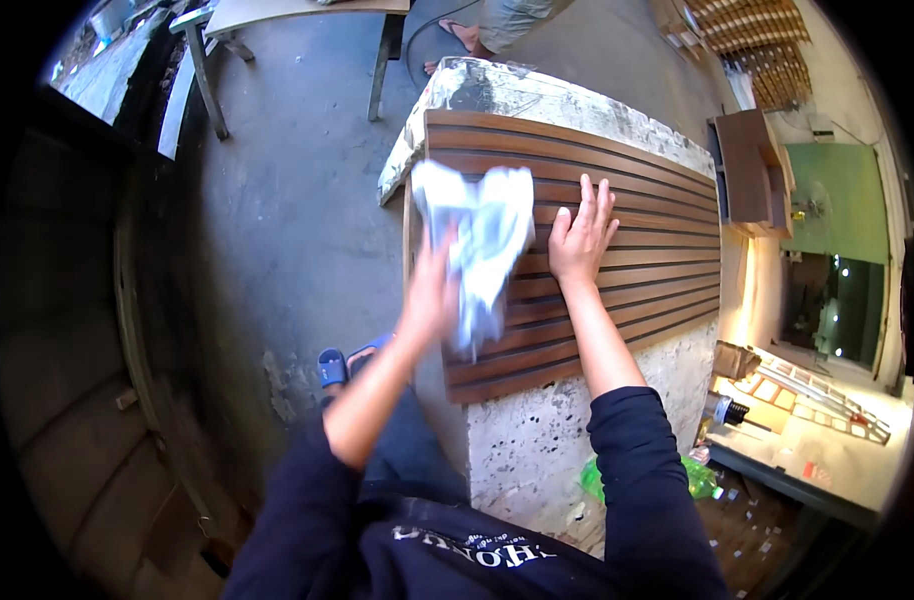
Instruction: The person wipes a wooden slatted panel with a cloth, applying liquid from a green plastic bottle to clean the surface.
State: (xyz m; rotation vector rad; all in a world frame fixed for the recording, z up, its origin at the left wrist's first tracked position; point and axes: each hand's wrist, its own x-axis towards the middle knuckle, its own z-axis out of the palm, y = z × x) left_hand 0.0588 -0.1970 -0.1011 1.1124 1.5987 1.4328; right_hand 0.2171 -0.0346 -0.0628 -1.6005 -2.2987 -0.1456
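A brown slatted wood panel (657,245) with dark grooves lies flat on a paint-spotted white workbench (537,440). A white cloth (492,225), blurred by motion, hangs over the panel's left end. My left hand (435,290) is closed on the cloth at its left side; its fingers are smeared and partly hidden. My right hand (581,238) rests on the slats near the panel's middle, palm down with fingers stretched out, and holds nothing.
Beyond the bench stand another table (297,12) and a person's leg (507,25). At the right are a brown wooden cabinet (747,165) and a side table (827,470) with tools. A green plastic bottle (699,478) lies low by the bench's right side.
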